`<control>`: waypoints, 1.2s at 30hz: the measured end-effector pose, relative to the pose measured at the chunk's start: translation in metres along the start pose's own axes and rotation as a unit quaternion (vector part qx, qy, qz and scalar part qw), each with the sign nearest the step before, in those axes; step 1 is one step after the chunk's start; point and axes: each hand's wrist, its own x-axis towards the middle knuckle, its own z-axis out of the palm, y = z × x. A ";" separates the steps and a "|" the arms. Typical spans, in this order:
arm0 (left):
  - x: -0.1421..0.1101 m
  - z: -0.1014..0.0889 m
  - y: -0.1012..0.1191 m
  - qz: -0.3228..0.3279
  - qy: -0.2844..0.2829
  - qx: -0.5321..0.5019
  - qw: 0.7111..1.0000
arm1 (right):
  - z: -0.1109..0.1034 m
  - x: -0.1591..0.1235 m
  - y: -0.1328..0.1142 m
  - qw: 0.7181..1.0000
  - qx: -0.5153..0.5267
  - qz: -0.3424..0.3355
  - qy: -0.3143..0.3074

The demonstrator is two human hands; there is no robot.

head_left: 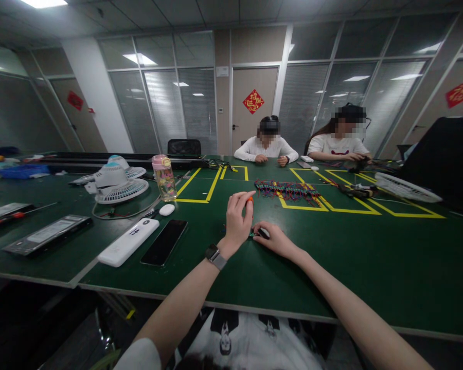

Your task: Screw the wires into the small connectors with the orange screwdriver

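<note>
My left hand (238, 222) is raised above the green table, its fingers closed round an orange-ended tool (250, 200). Most of that tool is hidden by the fingers, so its kind does not show. Just right of it and lower, my right hand (278, 240) rests at the table top, thumb and fingers pinched on a small green circuit board (251, 234). A black part (263, 233) shows between those fingers. Beyond both hands lies a row of several small boards with red and blue wires (287, 191).
On the left are a black phone (164, 242), a white power bank (129, 241), a round white case (167, 209), a pink-lidded bottle (164, 180), white fans (118, 182) and a metal drive (50, 234). Yellow tape (193, 201) marks the table. Two people (268, 146) sit opposite.
</note>
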 end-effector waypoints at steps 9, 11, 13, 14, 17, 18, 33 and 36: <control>0.000 -0.001 -0.001 -0.006 -0.007 -0.009 1.000 | 0.001 0.000 0.002 1.000 0.006 -0.003 -0.002; 0.000 -0.001 0.000 -0.007 -0.004 -0.003 1.000 | 0.000 0.001 0.002 1.000 0.006 -0.004 -0.002; 0.000 -0.002 0.001 -0.014 0.006 0.011 1.000 | 0.000 0.001 0.002 1.000 0.006 -0.008 -0.003; 0.000 -0.001 0.001 -0.017 0.011 0.018 1.000 | 0.000 0.001 0.002 1.000 0.005 -0.009 -0.004; 0.000 0.000 0.000 -0.022 0.010 0.017 1.000 | 0.000 0.001 0.002 1.000 0.007 -0.015 -0.007; 0.000 0.000 -0.001 -0.020 0.006 0.010 1.000 | 0.000 0.001 0.002 1.000 0.009 -0.017 -0.007; 0.000 0.000 -0.001 -0.004 -0.001 -0.009 1.000 | 0.001 0.000 0.005 1.000 0.019 -0.019 -0.003; 0.000 -0.001 0.001 0.000 -0.004 -0.004 1.000 | 0.000 0.000 0.004 1.000 0.022 -0.021 -0.004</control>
